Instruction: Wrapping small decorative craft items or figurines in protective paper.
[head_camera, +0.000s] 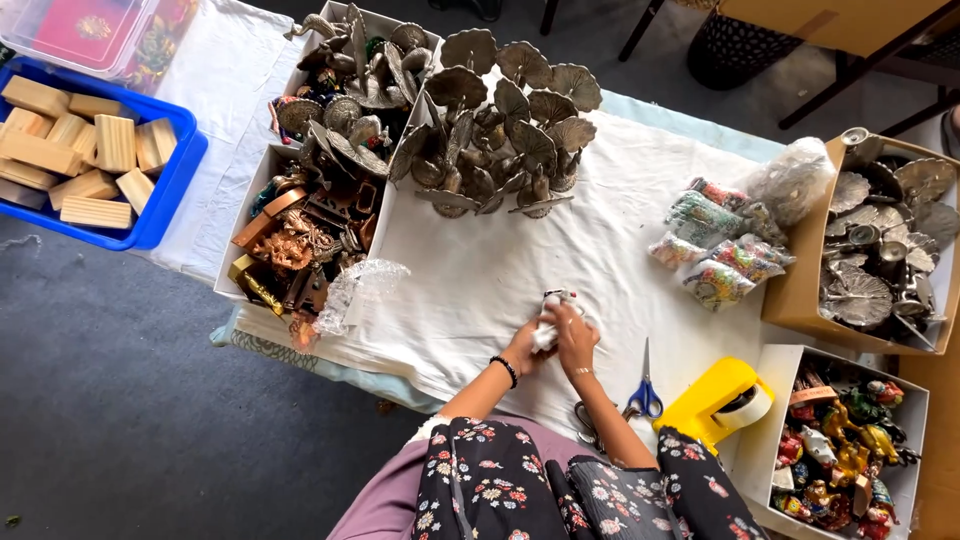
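My left hand (523, 349) and my right hand (577, 338) meet over the white cloth (480, 270) near the table's front edge. Both hold a small white wrapped bundle (549, 318) with a bit of red and dark showing at its top. A black band sits on my left wrist. What is inside the bundle is hidden.
Grey metal leaf-shaped pieces (510, 120) are heaped at the back, a white box of brass figures (300, 230) at left. Blue-handled scissors (645, 392), a yellow tape dispenser (720, 400) and bags of colourful beads (715, 250) lie right. A blue bin of wooden blocks (85, 140) stands far left.
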